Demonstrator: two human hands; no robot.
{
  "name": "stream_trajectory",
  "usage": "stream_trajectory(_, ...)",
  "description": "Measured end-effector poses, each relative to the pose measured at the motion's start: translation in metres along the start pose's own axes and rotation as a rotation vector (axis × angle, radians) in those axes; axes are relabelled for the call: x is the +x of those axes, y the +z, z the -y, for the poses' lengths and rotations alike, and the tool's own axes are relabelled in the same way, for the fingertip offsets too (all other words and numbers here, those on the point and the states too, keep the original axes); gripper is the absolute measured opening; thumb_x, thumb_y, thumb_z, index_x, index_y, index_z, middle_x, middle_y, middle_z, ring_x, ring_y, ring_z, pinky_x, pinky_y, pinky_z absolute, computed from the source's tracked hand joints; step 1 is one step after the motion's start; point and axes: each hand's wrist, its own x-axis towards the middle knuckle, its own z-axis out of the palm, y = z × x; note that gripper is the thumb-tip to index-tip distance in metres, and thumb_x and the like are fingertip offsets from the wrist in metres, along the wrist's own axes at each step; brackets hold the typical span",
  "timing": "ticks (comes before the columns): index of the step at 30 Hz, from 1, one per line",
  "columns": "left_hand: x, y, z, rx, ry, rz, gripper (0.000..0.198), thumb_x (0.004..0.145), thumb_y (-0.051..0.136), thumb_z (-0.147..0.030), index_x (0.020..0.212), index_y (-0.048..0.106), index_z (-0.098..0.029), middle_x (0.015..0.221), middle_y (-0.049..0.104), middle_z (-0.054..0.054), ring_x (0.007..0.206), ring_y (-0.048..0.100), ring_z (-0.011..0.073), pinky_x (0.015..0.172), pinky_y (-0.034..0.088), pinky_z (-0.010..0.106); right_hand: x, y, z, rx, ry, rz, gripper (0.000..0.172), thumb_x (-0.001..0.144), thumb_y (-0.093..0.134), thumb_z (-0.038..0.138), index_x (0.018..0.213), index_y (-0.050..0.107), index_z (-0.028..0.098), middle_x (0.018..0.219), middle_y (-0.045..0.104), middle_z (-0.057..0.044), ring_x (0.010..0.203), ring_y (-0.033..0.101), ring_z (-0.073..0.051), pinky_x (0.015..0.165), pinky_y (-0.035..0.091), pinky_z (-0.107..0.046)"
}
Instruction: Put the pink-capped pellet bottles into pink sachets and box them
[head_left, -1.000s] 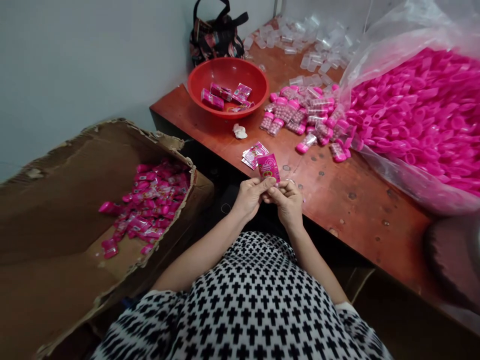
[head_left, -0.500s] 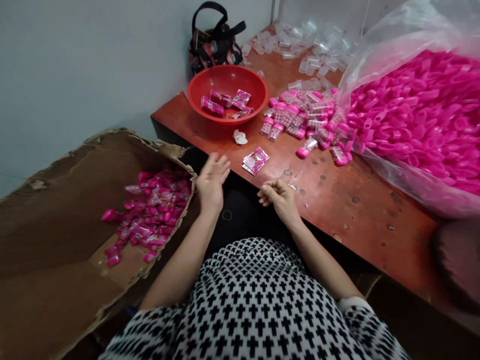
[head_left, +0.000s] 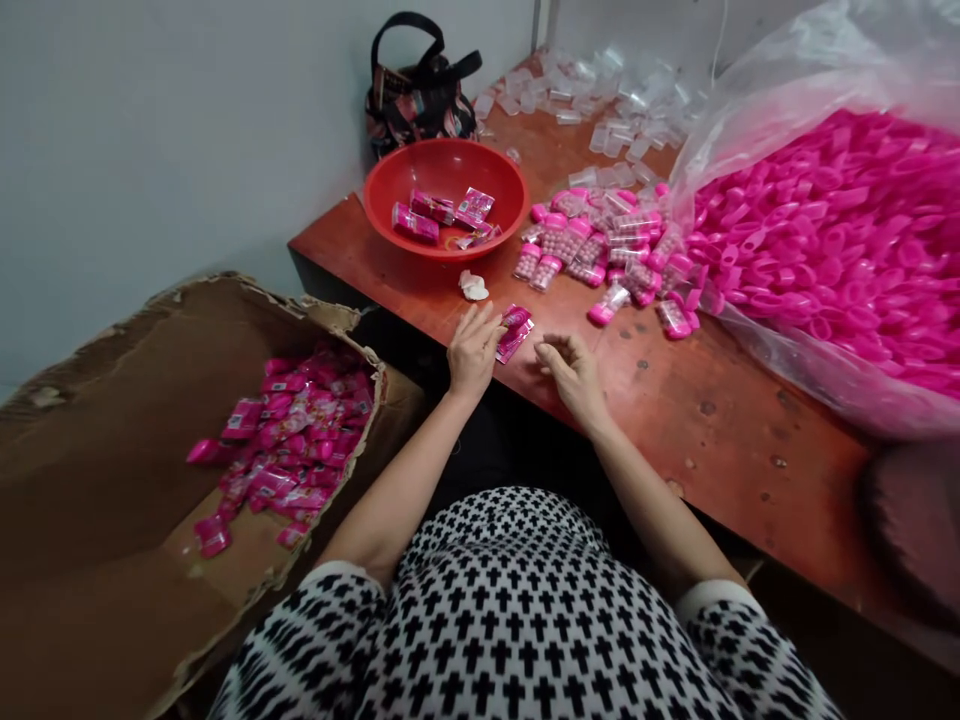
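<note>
A few flat, shiny pink wrappers [head_left: 515,334] lie near the front edge of the reddish table. My left hand [head_left: 474,352] reaches over their left side, fingers stretched out and fingertips at the wrappers. Just to the right of them, my right hand [head_left: 572,378] hovers at the table edge with loosely curled fingers and nothing visible in it. Behind the wrappers is a heap of small clear bottles [head_left: 570,238] with pink caps and pale pink beads inside. A crumpled white scrap [head_left: 472,286] lies beyond my left hand.
A red bowl [head_left: 382,228] holds more pink wrappers. On my left stands a torn cardboard box [head_left: 90,500] with many wrapped pink bottles [head_left: 300,440]. A plastic bag of pink caps [head_left: 840,230] fills the right. Clear empty tubes [head_left: 622,100] and a black handbag [head_left: 420,105] are at the back.
My left hand has moved right from beside the box to the wrappers. My right hand has moved forward over the table. A wrapped pink bottle, blurred before, now rests on the box's pile.
</note>
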Motion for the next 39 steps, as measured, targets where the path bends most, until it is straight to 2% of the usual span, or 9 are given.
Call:
stream_trajectory(2, -0.005, -0.003, -0.013, -0.110, -0.004, -0.012, 0.027, 0.086, 0.053, -0.034, 0.106, 0.068, -0.023, 0.126, 0.060, 0.007, 0.127, 0.046, 0.0220, 0.109, 0.031, 0.045, 0.012, 0.006, -0.003, 0.103, 0.011, 0.004, 0.041, 0.069, 0.071, 0.041, 0.099, 0.052, 0.022, 0.091, 0.066, 0.000, 0.075, 0.063, -0.012, 0.061, 0.050, -0.023)
stream_trajectory(5, -0.011, -0.012, -0.035, -0.295, -0.066, -0.003, 0.027, 0.081, 0.061, -0.032, 0.105, 0.068, -0.025, 0.124, 0.062, 0.006, 0.125, 0.048, 0.0218, 0.108, 0.032, 0.040, 0.023, 0.012, -0.002, 0.246, 0.024, 0.027, 0.046, 0.066, 0.073, 0.037, 0.102, 0.050, 0.023, 0.082, 0.065, 0.003, 0.064, 0.060, -0.010, 0.061, 0.050, -0.024)
stream_trajectory(9, -0.013, -0.027, -0.050, -0.588, -0.376, -0.024, 0.033, 0.075, 0.066, -0.041, 0.101, 0.070, -0.021, 0.105, 0.070, 0.007, 0.101, 0.064, 0.0215, 0.090, 0.049, 0.033, 0.028, 0.013, 0.006, 0.263, 0.054, 0.052, 0.047, 0.061, 0.076, 0.031, 0.099, 0.051, 0.021, 0.070, 0.064, 0.006, 0.057, 0.058, -0.009, 0.058, 0.048, -0.023)
stream_trajectory(12, -0.010, -0.039, -0.046, -0.837, -0.615, 0.093, 0.034, 0.069, 0.070, -0.045, 0.081, 0.071, -0.013, 0.078, 0.071, 0.006, 0.073, 0.067, 0.0178, 0.070, 0.055, 0.031, 0.032, 0.014, 0.011, 0.200, 0.073, 0.152, 0.051, 0.054, 0.080, 0.028, 0.096, 0.052, 0.019, 0.065, 0.063, 0.006, 0.057, 0.058, -0.010, 0.058, 0.047, -0.023)
stream_trajectory(15, -0.009, -0.049, -0.040, -0.932, -0.740, 0.152, 0.032, 0.060, 0.078, -0.039, 0.072, 0.070, -0.011, 0.070, 0.068, 0.005, 0.064, 0.064, 0.0142, 0.065, 0.055, 0.028, 0.039, 0.020, 0.014, 0.117, 0.052, 0.189, 0.051, 0.053, 0.081, 0.030, 0.093, 0.052, 0.018, 0.060, 0.059, 0.008, 0.052, 0.055, -0.009, 0.054, 0.043, -0.023)
stream_trajectory(20, -0.010, -0.053, -0.040, -1.062, -0.843, 0.075, 0.038, 0.061, 0.075, -0.046, 0.074, 0.068, -0.011, 0.068, 0.068, 0.005, 0.061, 0.064, 0.0138, 0.062, 0.055, 0.029, 0.043, 0.035, 0.015, -0.043, -0.008, 0.258, 0.047, 0.054, 0.079, 0.031, 0.090, 0.052, 0.019, 0.052, 0.051, 0.011, 0.046, 0.047, -0.008, 0.047, 0.036, -0.022)
stream_trajectory(25, -0.010, -0.058, -0.038, -1.175, -0.878, 0.148, 0.038, 0.061, 0.077, -0.044, 0.077, 0.068, -0.011, 0.070, 0.069, 0.007, 0.065, 0.066, 0.0170, 0.064, 0.056, 0.032, 0.043, 0.040, 0.012, -0.064, -0.012, 0.220, 0.044, 0.055, 0.080, 0.034, 0.085, 0.051, 0.019, 0.053, 0.050, 0.010, 0.046, 0.046, -0.008, 0.046, 0.036, -0.022)
stream_trajectory(29, -0.010, -0.060, -0.032, -1.098, -0.824, 0.175, 0.036, 0.058, 0.078, -0.041, 0.072, 0.068, -0.010, 0.067, 0.068, 0.006, 0.062, 0.065, 0.0152, 0.064, 0.056, 0.030, 0.045, 0.037, 0.010, -0.032, 0.036, 0.289, 0.043, 0.056, 0.079, 0.034, 0.086, 0.052, 0.020, 0.053, 0.053, 0.010, 0.046, 0.048, -0.008, 0.048, 0.038, -0.022)
stream_trajectory(39, -0.008, -0.047, -0.031, -0.984, -0.946, -0.058, 0.028, 0.051, 0.082, -0.030, 0.062, 0.065, -0.010, 0.059, 0.063, 0.001, 0.049, 0.058, 0.0089, 0.049, 0.051, 0.021, 0.052, 0.036, 0.010, -0.107, -0.058, 0.247, 0.025, 0.064, 0.072, 0.030, 0.081, 0.057, 0.019, 0.059, 0.056, 0.006, 0.052, 0.051, -0.009, 0.052, 0.040, -0.023)
